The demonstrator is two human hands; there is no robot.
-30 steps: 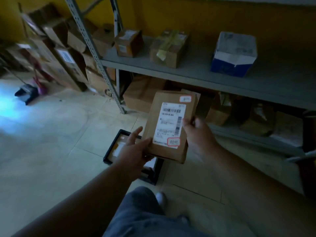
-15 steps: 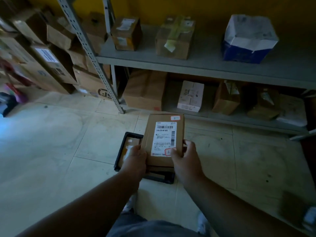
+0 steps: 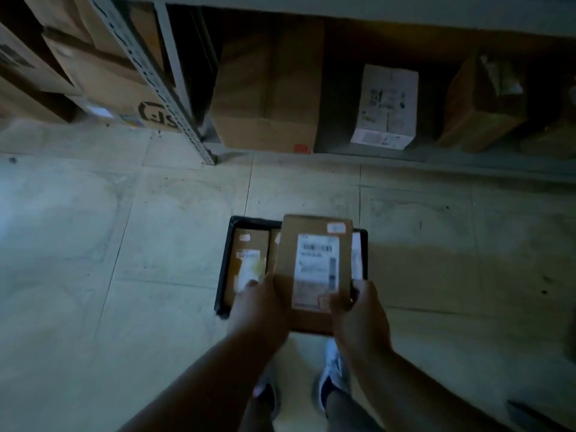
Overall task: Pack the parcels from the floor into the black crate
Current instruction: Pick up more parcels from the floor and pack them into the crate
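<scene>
A flat brown parcel with a white barcode label and a small red-edged sticker is held over the black crate on the floor. My left hand grips its near left edge and my right hand grips its near right corner, thumb on the label. Inside the crate lies another brown parcel with a white label at the left; a second one shows as a sliver at the right. The held parcel hides most of the crate's right half.
A grey metal rack stands behind the crate, its bottom shelf holding a big brown carton, a white printed box and a brown box. Cartons are stacked at far left. My shoes stand just behind the crate on pale tiles.
The parcel has come down from chest height, tilted upright, to lie flat just over the crate. My view has dropped lower and closer to the floor.
</scene>
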